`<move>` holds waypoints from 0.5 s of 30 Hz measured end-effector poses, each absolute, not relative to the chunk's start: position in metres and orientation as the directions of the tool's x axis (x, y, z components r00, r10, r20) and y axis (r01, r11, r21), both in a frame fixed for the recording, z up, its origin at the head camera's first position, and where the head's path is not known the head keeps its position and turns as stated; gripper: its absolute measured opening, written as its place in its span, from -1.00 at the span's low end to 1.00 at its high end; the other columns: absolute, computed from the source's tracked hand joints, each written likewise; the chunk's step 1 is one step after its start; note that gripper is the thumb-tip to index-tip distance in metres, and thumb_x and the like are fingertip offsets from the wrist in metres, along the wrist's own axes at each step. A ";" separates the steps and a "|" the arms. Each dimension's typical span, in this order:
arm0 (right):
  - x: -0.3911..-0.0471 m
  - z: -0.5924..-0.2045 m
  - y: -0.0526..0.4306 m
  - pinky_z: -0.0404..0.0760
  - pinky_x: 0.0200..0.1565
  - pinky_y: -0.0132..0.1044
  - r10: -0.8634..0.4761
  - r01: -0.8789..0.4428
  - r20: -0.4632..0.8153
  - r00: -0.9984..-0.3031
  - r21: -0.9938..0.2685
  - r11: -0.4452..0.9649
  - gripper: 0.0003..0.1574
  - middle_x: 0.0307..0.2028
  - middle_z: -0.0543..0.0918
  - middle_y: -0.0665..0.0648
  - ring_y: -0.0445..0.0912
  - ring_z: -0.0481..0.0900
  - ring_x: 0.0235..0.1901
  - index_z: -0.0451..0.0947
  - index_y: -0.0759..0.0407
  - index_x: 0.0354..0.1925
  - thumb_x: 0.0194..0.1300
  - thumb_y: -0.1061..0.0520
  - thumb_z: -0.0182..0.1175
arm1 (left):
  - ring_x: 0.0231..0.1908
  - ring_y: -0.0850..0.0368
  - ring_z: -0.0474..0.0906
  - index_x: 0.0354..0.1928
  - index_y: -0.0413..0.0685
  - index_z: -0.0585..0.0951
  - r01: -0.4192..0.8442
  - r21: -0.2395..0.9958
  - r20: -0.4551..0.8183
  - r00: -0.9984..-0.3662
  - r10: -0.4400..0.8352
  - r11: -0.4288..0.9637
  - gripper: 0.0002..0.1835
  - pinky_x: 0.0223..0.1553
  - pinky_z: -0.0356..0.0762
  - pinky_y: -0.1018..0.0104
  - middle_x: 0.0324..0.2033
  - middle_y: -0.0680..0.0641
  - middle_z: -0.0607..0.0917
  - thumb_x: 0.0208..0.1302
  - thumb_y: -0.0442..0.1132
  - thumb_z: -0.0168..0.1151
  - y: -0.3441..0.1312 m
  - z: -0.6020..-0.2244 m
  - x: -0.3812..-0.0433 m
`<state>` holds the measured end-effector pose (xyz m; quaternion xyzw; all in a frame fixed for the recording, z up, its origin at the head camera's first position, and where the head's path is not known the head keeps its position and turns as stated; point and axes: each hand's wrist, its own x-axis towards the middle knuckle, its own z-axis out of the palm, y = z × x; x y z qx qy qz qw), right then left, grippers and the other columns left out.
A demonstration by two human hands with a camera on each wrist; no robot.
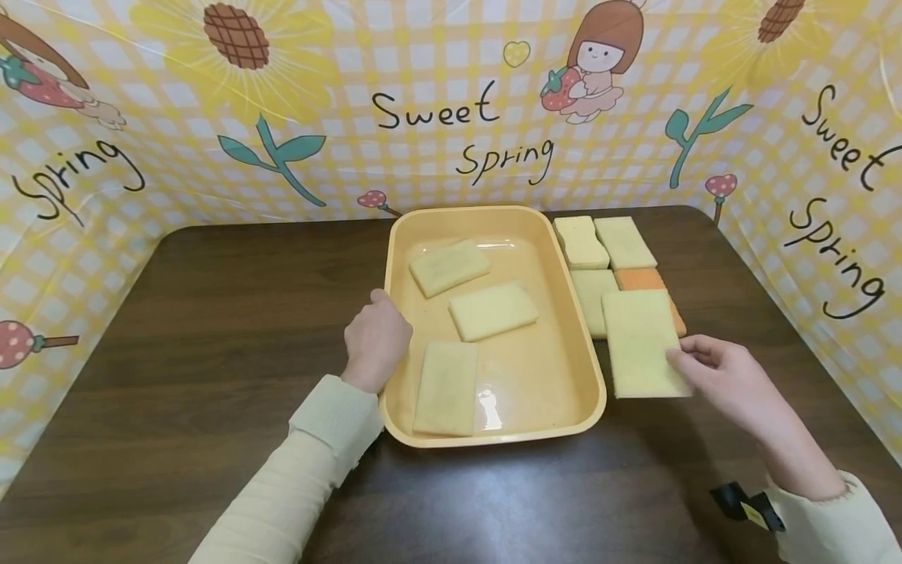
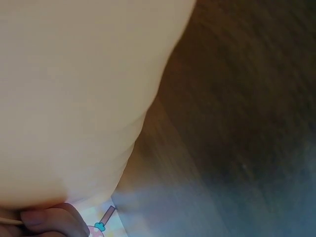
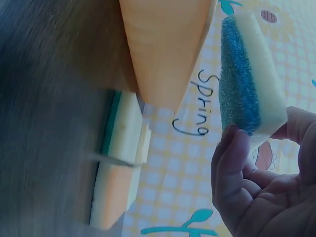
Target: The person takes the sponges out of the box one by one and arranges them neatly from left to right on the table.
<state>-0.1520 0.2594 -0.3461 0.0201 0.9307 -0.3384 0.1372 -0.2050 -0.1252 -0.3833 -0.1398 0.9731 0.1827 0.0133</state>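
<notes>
A pale yellow tray (image 1: 496,392) stands on the table, with three pale sponges inside, one of them a sponge (image 1: 447,388) near its front left corner. My left hand (image 1: 377,341) grips the tray's left rim; its curled fingers (image 2: 54,219) show low in the left wrist view. To the right of the tray, my right hand (image 1: 722,376) pinches a sponge (image 1: 644,345) by its right edge, pale side up. The right wrist view shows that sponge's blue scouring layer (image 3: 239,74) underneath, raised above the table.
Several sponges lie right of the tray: a wavy-edged sponge (image 1: 581,243), a pale sponge (image 1: 625,243), another pale sponge (image 1: 590,301) and an orange sponge (image 1: 641,279), partly covered by the held one. A patterned cloth (image 1: 437,63) rises behind the table (image 1: 247,329).
</notes>
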 end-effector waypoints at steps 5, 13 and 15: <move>-0.154 -0.350 0.269 0.41 -0.38 -0.36 -0.045 0.138 -0.288 -0.957 -0.583 0.801 -0.33 -0.27 0.66 0.21 -0.26 0.46 -0.42 0.35 0.49 0.13 0.46 -0.11 -0.14 | -0.38 -0.23 0.65 -0.24 -0.29 0.36 -0.274 0.354 -0.069 -0.961 -0.267 0.894 -0.84 -0.37 0.59 -0.08 -0.40 -0.35 0.65 0.27 -0.30 -0.08 -0.126 -0.384 -0.205; -0.157 -0.360 0.279 0.44 -0.35 -0.31 -0.081 0.107 -0.312 -0.947 -0.542 0.834 -0.31 -0.32 0.66 0.22 -0.16 0.52 -0.38 0.34 0.60 0.11 0.49 -0.06 -0.16 | -0.37 -0.23 0.66 -0.24 -0.29 0.36 -0.272 0.352 -0.065 -0.962 -0.267 0.896 -0.84 -0.37 0.59 -0.08 -0.40 -0.35 0.65 0.26 -0.30 -0.08 -0.125 -0.385 -0.206; -0.159 -0.363 0.279 0.46 -0.35 -0.30 -0.102 0.094 -0.324 -0.941 -0.537 0.838 -0.34 -0.30 0.67 0.25 -0.16 0.53 -0.37 0.36 0.60 0.09 0.49 -0.04 -0.14 | -0.38 -0.23 0.66 -0.24 -0.29 0.36 -0.274 0.350 -0.066 -0.961 -0.268 0.896 -0.84 -0.37 0.59 -0.08 -0.40 -0.35 0.65 0.27 -0.30 -0.08 -0.125 -0.385 -0.206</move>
